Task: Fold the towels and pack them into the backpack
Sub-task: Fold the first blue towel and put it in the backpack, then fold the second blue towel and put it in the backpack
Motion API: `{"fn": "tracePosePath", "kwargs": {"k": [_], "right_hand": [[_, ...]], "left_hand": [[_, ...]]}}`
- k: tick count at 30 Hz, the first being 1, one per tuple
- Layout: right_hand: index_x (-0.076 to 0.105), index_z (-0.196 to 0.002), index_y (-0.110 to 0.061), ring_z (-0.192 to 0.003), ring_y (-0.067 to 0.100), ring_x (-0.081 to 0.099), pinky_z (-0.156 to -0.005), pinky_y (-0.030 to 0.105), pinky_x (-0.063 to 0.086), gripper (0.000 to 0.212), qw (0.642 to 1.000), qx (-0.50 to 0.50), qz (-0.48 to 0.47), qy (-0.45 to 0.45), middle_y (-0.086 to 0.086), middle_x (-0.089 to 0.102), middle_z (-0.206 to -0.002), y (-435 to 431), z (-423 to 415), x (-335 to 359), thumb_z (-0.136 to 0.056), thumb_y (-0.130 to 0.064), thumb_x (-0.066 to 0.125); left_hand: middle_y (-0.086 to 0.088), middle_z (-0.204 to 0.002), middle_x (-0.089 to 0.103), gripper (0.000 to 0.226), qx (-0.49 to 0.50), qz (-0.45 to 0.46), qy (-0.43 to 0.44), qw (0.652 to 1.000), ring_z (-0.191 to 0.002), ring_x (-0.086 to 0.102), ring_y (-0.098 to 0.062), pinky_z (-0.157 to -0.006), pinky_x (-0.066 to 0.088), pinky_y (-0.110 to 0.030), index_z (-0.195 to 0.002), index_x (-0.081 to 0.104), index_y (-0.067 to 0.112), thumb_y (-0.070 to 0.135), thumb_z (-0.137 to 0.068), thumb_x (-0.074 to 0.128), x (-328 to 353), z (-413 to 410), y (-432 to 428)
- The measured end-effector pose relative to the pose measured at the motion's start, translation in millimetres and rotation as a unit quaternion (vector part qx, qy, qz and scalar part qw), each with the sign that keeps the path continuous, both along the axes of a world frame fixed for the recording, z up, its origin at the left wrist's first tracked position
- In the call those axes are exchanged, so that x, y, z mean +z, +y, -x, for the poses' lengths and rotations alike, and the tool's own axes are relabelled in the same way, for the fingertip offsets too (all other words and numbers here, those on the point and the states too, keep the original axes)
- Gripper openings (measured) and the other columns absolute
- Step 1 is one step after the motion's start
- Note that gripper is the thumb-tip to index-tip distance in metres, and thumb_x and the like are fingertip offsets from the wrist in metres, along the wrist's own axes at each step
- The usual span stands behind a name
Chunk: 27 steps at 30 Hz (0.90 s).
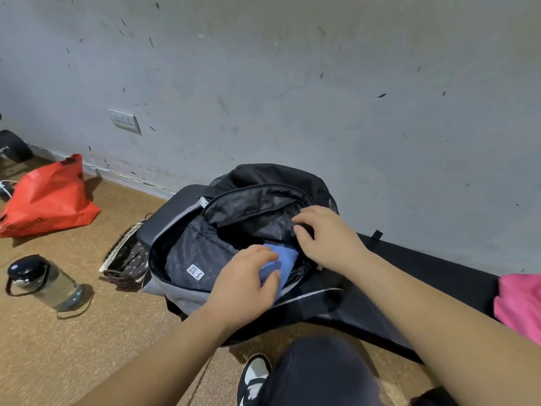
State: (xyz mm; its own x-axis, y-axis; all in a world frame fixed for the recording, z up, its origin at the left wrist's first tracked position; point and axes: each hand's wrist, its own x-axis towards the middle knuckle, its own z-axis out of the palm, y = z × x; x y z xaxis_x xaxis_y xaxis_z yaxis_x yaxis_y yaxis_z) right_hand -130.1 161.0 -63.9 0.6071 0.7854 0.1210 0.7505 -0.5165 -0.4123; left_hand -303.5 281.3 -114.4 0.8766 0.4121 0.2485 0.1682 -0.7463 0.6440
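backpack (172, 291) lies open against the wall | blue towel (285, 259) partly inside its mouth | left hand (246, 285) grip pinching the blue towel | right hand (328, 235) grip curled on the backpack rim | pink cloth (518, 303) far right

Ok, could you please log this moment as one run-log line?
step: packing | left hand: grips blue towel, part inside backpack | right hand: grips backpack opening | pink cloth: outside backpack
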Motion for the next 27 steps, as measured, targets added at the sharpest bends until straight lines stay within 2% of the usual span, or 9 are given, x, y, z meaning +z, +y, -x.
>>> {"fn": "tracePosePath", "kwargs": {"k": [3, 6, 9, 11, 14, 20, 23, 25, 27], "right_hand": [[0.07, -0.112, -0.034, -0.102, 0.01, 0.065, -0.094, 0.043, 0.055, 0.024, 0.997, -0.039, 0.011, 0.069, -0.015, 0.068, -0.114, -35, 0, 13, -0.099, -0.041, 0.051], [0.072, -0.106, -0.032, -0.101, 0.012, 0.067, -0.092, 0.042, 0.056, 0.026, 0.991, -0.082, -0.004, 0.104, -0.014, 0.074, -0.104, -84, -7, 19, -0.096, -0.042, 0.05], [0.074, -0.102, -0.028, -0.094, 0.011, 0.066, -0.083, 0.032, 0.053, 0.022, 0.981, -0.139, -0.022, 0.132, -0.013, 0.073, -0.096, -141, -17, 22, -0.1, -0.036, 0.054], [0.074, -0.1, -0.027, -0.088, 0.007, 0.064, -0.074, 0.027, 0.047, 0.019, 0.974, -0.17, -0.033, 0.145, -0.012, 0.073, -0.093, -181, -22, 20, -0.101, -0.033, 0.055], [0.074, -0.093, -0.026, -0.081, 0.004, 0.063, -0.073, 0.025, 0.044, 0.017, 0.963, -0.211, -0.05, 0.158, -0.012, 0.072, -0.085, -239, -33, 14, -0.099, -0.032, 0.06], [0.071, -0.086, -0.026, -0.087, 0.016, 0.069, -0.077, 0.033, 0.053, 0.02, 0.921, -0.355, -0.008, 0.162, -0.007, 0.074, -0.087, -350, -78, -15, -0.097, -0.039, 0.062], [0.075, -0.107, -0.018, -0.106, 0.027, 0.069, -0.088, 0.039, 0.055, 0.024, 0.888, -0.448, -0.015, 0.104, 0.004, 0.076, -0.109, -394, -96, -44, -0.095, -0.035, 0.064], [0.072, -0.118, -0.011, -0.112, 0.034, 0.065, -0.088, 0.042, 0.054, 0.03, 0.866, -0.494, -0.033, 0.066, 0.013, 0.073, -0.118, -419, -105, -54, -0.094, -0.027, 0.065], [0.068, -0.126, -0.013, -0.115, 0.038, 0.061, -0.087, 0.042, 0.051, 0.036, 0.848, -0.527, -0.031, 0.041, 0.017, 0.067, -0.122, -438, -114, -57, -0.093, -0.026, 0.063]], "left_hand": [[0.016, -0.107, 0.07, 0.019, -0.01, 0.076, -0.037, 0.996, -0.097, 0.064, 0.002, -0.084, 0.05, -0.015, -0.112, 0.074, 0.022, 0.023, -0.094, 0.068, 23, -17, -35], [0.014, -0.095, 0.072, 0.018, -0.036, 0.179, -0.033, 0.983, -0.078, 0.064, 0.006, -0.073, 0.047, -0.008, -0.112, 0.074, 0.025, 0.019, -0.096, 0.069, 38, -47, -83], [0.019, -0.093, 0.072, 0.018, -0.089, 0.215, -0.019, 0.972, -0.083, 0.067, 0.01, -0.078, 0.052, -0.009, -0.109, 0.074, 0.03, 0.019, -0.096, 0.069, 44, -76, -129], [0.016, -0.094, 0.073, 0.016, -0.111, 0.232, 0.003, 0.966, -0.085, 0.069, 0.004, -0.082, 0.055, -0.014, -0.107, 0.073, 0.03, 0.019, -0.097, 0.069, 45, -95, -156], [0.012, -0.094, 0.074, 0.014, -0.131, 0.243, 0.039, 0.96, -0.09, 0.071, -0.004, -0.087, 0.057, -0.021, -0.107, 0.074, 0.03, 0.022, -0.096, 0.07, 45, -124, -195], [0.011, -0.095, 0.075, 0.01, -0.174, 0.249, 0.113, 0.946, -0.091, 0.073, -0.007, -0.085, 0.056, -0.02, -0.103, 0.075, 0.032, 0.026, -0.097, 0.069, 29, -171, -265], [0.012, -0.096, 0.074, 0.011, -0.174, 0.244, 0.144, 0.943, -0.091, 0.073, -0.007, -0.086, 0.058, -0.023, -0.102, 0.075, 0.033, 0.026, -0.097, 0.069, 8, -176, -277], [0.013, -0.095, 0.074, 0.013, -0.171, 0.217, 0.16, 0.948, -0.09, 0.072, -0.004, -0.089, 0.058, -0.026, -0.105, 0.075, 0.033, 0.026, -0.097, 0.067, 1, -184, -282], [0.014, -0.094, 0.074, 0.014, -0.169, 0.209, 0.155, 0.951, -0.089, 0.073, -0.003, -0.089, 0.058, -0.025, -0.106, 0.075, 0.032, 0.026, -0.097, 0.066, 1, -195, -289]]}}
